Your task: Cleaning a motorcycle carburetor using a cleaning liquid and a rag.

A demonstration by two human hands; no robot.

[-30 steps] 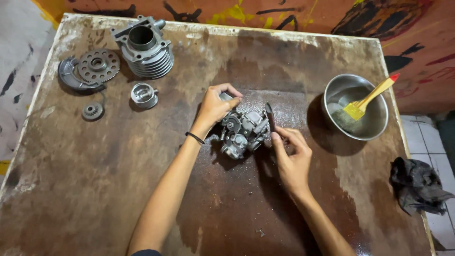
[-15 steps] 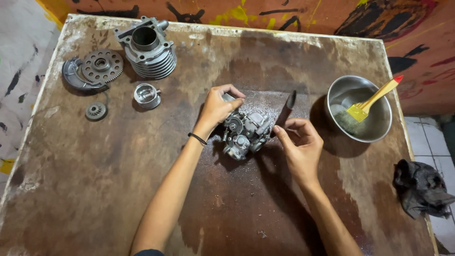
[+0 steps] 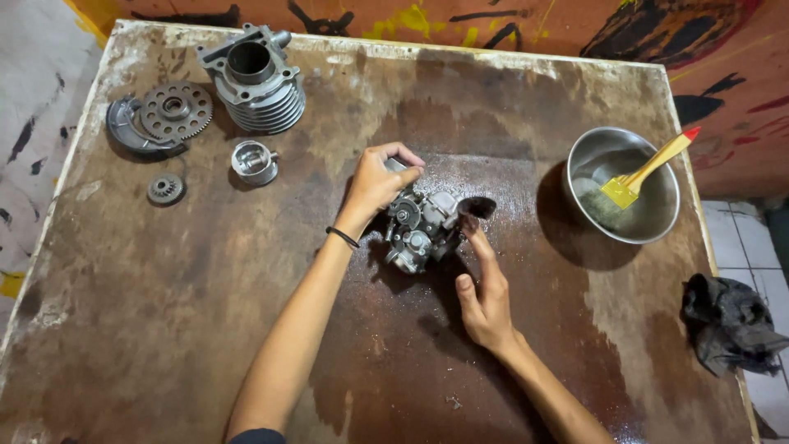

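Stained and wet, the brown counter (image 3: 205,329) sits against a painted orange wall, with a pool of dark liquid spread under the work. At its middle lies a small grey carburetor (image 3: 419,226). The left hand (image 3: 380,182) is closed over the carburetor's far end, fingers curled down on it and pinning it to the counter. The right hand (image 3: 485,300) is just near of the part, its forefinger stretched out to a small dark brush head (image 3: 477,205) touching the carburetor's side; whether the other fingers hold a handle I cannot tell.

Well to the right of the right hand stands a steel bowl (image 3: 657,222) with a yellow paintbrush (image 3: 645,171) leaning in it, and a dark rag (image 3: 727,325) lies near the counter's edge. Far to the left of the left hand rest a finned cylinder (image 3: 255,82), a piston (image 3: 253,160), a toothed gear plate (image 3: 173,111) and a small gear (image 3: 165,189).

The likely trouble is slipping: the counter is slick, so a sideways push from the forefinger could skid the carburetor out from under the left hand. The liquid could also creep toward the counter's edge.
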